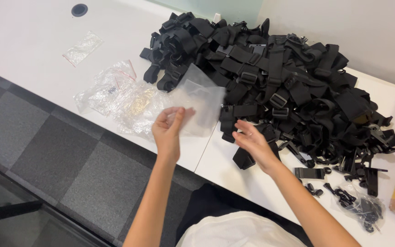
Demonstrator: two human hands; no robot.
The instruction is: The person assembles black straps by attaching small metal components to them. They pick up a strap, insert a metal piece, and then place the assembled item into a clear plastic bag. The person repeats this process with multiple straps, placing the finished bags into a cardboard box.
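Left hand (169,130) pinches a clear bag (197,104) over the table (33,50) edge — light, limp, slippery (best held by a corner); right hand (252,142) hovers open beside the straps (275,77).

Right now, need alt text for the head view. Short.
Seen from above, a person's left hand pinches a clear plastic bag while the right hand hovers open at the edge of a big pile of black straps and buckles on a white table. Crumpled clear bags lie to the left; small black clips lie to the right.
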